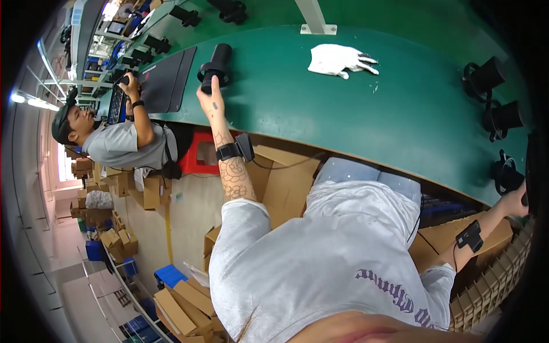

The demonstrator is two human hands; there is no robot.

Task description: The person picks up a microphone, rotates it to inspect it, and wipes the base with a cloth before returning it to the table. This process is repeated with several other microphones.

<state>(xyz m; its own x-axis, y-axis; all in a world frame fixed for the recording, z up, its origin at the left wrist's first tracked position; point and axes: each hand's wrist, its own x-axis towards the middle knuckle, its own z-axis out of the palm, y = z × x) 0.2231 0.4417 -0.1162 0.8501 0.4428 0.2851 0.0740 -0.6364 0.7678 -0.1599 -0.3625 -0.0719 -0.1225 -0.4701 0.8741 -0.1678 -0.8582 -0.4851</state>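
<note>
My left hand (213, 103) is closed round the lower end of a black cylindrical device with a ring-shaped mount (221, 60), which looks like a microphone. The device stands tilted over the green tabletop (274, 97) at the left. At the far right rim, my right hand (515, 201) has its fingers curled on a dark thing, partly cut off by the picture's edge. Just beyond that hand is another black ring-mounted device (506, 174). A white glove (337, 59) lies on the table's far middle.
More black devices (503, 118) stand along the right side. A white metal post (313, 17) is fixed at the back. A dark mat (168, 80) lies left, beside a seated co-worker (120, 140) at a laptop (117, 106). Cardboard boxes (289, 177) stand below the table edge.
</note>
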